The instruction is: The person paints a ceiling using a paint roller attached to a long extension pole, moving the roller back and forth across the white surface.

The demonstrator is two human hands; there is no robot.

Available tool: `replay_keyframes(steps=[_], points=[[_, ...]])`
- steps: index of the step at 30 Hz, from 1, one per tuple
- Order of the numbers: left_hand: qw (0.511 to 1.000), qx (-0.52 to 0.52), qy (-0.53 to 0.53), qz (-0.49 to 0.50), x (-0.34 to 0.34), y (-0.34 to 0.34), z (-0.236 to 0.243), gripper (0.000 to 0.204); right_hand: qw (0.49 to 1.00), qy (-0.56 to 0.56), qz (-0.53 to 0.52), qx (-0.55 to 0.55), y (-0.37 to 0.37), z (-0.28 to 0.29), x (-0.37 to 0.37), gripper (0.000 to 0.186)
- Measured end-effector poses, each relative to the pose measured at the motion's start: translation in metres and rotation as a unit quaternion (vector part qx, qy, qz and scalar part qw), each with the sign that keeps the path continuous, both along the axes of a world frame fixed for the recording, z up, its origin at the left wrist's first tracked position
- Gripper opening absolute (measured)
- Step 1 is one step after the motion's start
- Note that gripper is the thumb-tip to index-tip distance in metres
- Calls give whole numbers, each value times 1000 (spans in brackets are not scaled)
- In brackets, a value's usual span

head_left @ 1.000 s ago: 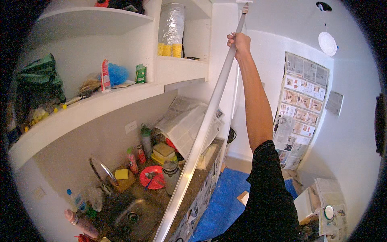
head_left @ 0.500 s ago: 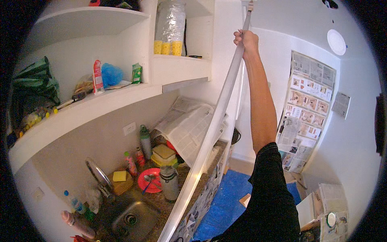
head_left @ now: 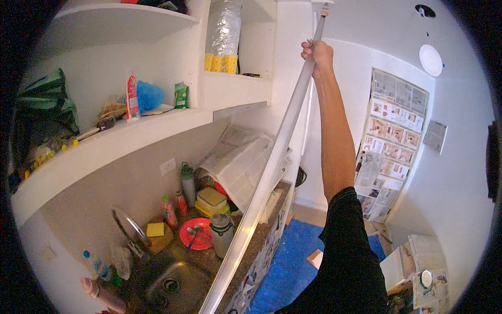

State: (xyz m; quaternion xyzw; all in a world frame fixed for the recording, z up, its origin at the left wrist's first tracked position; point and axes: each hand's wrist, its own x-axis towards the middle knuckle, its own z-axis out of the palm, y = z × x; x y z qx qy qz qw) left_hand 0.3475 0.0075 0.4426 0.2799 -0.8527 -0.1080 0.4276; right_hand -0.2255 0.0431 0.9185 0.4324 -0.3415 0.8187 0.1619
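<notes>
My right hand (head_left: pixel 318 54), at the end of a raised, black-sleeved arm, is closed around a long silvery metal pole (head_left: pixel 272 165). The pole slants from the lower edge up to the top of the view. At its far end, past my fist, sits a paintbrush (head_left: pixel 325 10) with its bristles up by the white ceiling edge; how it is joined to the pole cannot be made out. My left hand is outside the picture.
Left of the pole are a sink (head_left: pixel 178 285), a red plate (head_left: pixel 196 234) with spoons, a grey flask (head_left: pixel 221 235) and newspaper (head_left: pixel 238 162). White shelves (head_left: pixel 120 144) hang above. Blue sheeting (head_left: pixel 287 261) covers the floor. A newspaper-covered panel (head_left: pixel 392 141) stands right.
The view has shifted slightly. My right hand keeps its grip, and the pole's near end has moved a little to the left.
</notes>
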Motion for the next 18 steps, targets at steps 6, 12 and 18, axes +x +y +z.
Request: replay_keyframes(steps=[6, 12, 18], points=[[997, 30, 42, -50, -13, -16, -8, 18, 1000, 2, 11, 16, -7, 3, -22, 19], [996, -70, 42, -41, -55, -18, 3, 26, 999, -7, 29, 15, -18, 7, -53, 17], [995, -96, 25, -31, -97, -15, 14, 20, 999, -14, 48, 17, -15, 7, -84, 14]])
